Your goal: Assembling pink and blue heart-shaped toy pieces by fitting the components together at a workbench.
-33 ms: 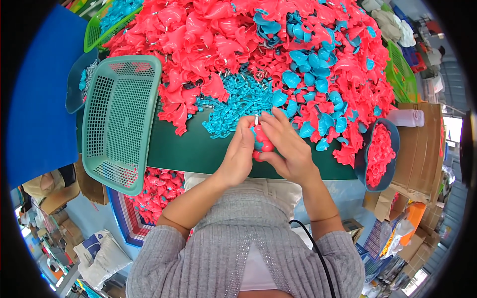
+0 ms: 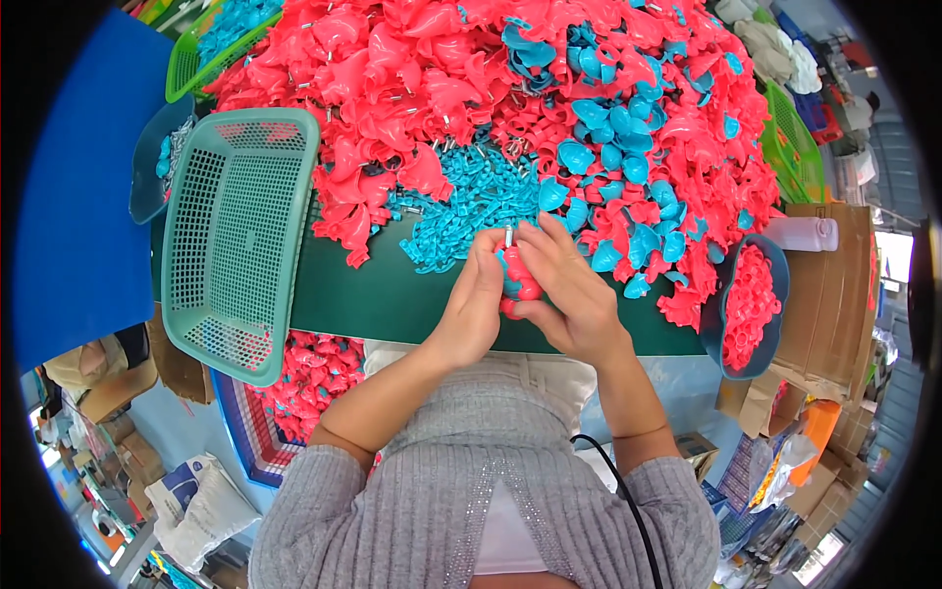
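Observation:
Above the table's near edge, a pink and blue plastic toy piece (image 2: 521, 276) is held between both my hands. A small silver metal pin (image 2: 509, 235) sticks up at its far end. My left hand (image 2: 473, 301) closes round its left side. My right hand (image 2: 571, 297) grips it from the right, thumb at the near end and fingers over the top. The fingers hide much of the piece. Just beyond them lies a heap of small blue plastic parts (image 2: 471, 201), with a big pile of pink shell pieces (image 2: 392, 69) behind and blue cup-shaped pieces (image 2: 625, 128) mixed in.
An upright green mesh basket (image 2: 182, 236) stands at the left, beside a grey bowl (image 2: 147, 196) of metal parts. At the right are a dark bowl (image 2: 714, 339) of small pink parts, a pale bottle (image 2: 803, 234) and a cardboard box (image 2: 834, 304). The tabletop (image 2: 363, 304) is dark green.

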Motion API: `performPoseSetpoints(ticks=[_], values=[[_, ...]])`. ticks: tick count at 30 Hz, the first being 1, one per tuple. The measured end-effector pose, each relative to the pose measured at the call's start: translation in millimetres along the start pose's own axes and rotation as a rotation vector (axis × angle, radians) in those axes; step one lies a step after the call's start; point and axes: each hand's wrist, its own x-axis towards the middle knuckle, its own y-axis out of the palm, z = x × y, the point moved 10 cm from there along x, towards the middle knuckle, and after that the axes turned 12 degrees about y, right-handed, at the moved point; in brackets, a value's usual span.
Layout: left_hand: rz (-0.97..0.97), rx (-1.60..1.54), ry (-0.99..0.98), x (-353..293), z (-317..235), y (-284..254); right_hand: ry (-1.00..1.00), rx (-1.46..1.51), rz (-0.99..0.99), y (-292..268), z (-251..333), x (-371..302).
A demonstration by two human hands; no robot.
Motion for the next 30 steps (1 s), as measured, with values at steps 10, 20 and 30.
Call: performPoseSetpoints(ticks=[10, 20, 30], values=[[0.035, -0.065, -0.02, 0, 0, 9, 0.003, -0.04, 0.002, -8, 6, -1], [-0.018, -0.067, 0.013, -4, -6, 9, 0.01, -0.053, 0.054, -1, 7, -5], [0.077, -0.004, 0.077, -2, -26, 20, 0.677, 1.071, -0.001, 16, -73, -21]])
